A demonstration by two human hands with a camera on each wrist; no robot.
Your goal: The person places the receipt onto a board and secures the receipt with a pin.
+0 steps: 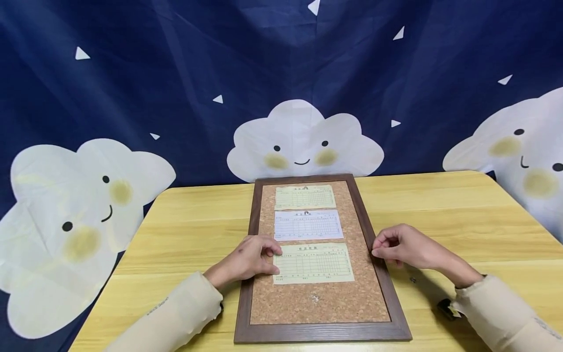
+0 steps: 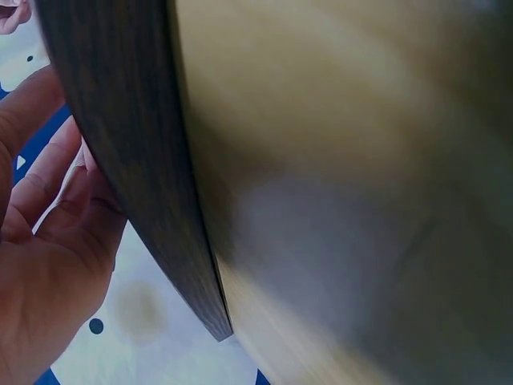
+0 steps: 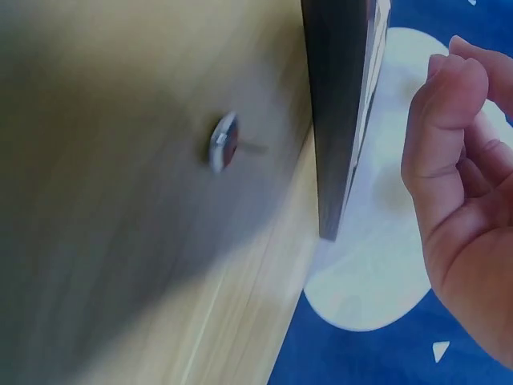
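On the framed cork board [image 1: 281, 308], my left hand [image 1: 250, 259] touches the left edge of the lowest printed yellow slip [image 1: 312, 264] with thumb and fingers. In the left wrist view its fingers look extended beside the dark frame. Over the board's right frame edge hangs my right hand [image 1: 404, 247], thumb and index fingertips together. Whether something small is between them cannot be seen. A thumbtack [image 3: 224, 143] lies on the table near that hand, point showing. Higher up, a white slip [image 1: 308, 227] and another yellow slip [image 1: 305, 199] each carry a tack near the top.
The board lies on a light wooden table [image 1: 189, 210]. A small pale, speckled spot [image 1: 314, 297] shows on the cork under the lowest slip. Behind the table hangs a dark blue curtain [image 1: 198, 58] with white clouds.
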